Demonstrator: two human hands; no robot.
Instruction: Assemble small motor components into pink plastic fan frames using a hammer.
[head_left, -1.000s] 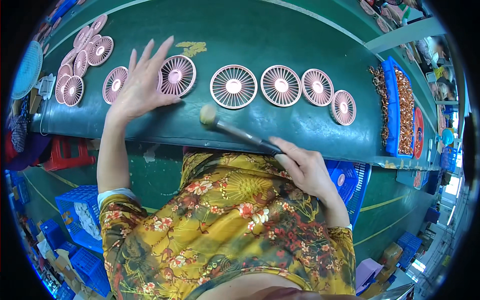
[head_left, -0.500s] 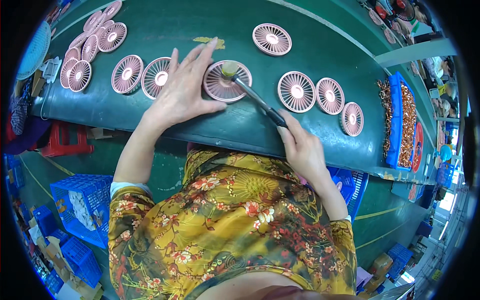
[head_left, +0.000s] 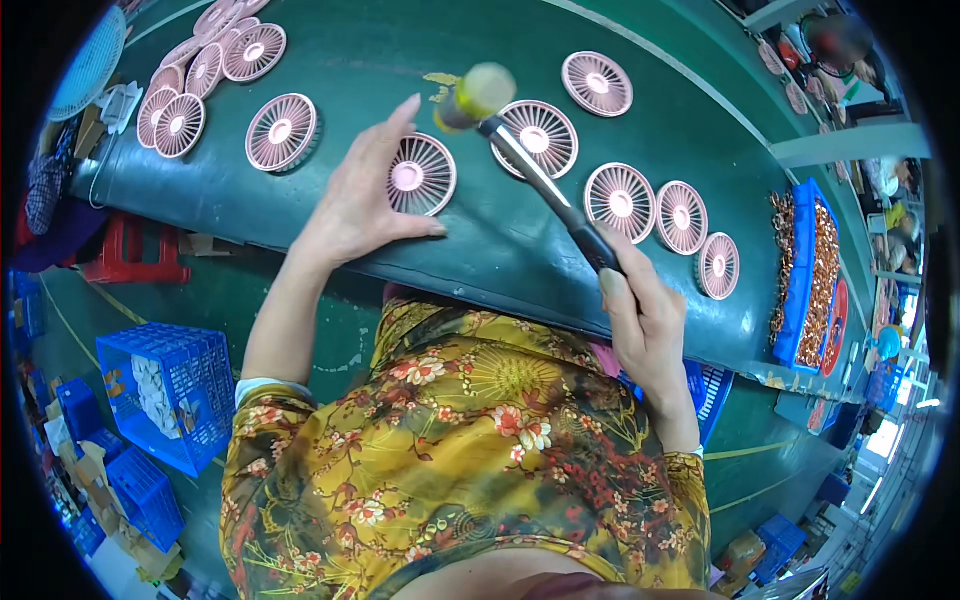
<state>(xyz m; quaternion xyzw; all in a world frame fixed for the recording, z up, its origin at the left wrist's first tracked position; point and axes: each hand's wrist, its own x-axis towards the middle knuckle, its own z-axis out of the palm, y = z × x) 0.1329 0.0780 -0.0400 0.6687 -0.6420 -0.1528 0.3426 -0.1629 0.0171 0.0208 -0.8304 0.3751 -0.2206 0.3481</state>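
Head view: Seven pink grilles (head_left: 535, 138) are lying outside an overlapping cluster (head_left: 205, 70) on one green table (head_left: 350, 60); the cluster's layers are hiding its count. One mallet (head_left: 536, 175) is slanting across, its black handle filling the right hand's (head_left: 648, 310) closed grip. The left hand (head_left: 355, 200) is spreading thumb and fingers wide around one grille's left side, contact being impossible to tell. One blue tray (head_left: 801, 270) is holding coppery pieces.
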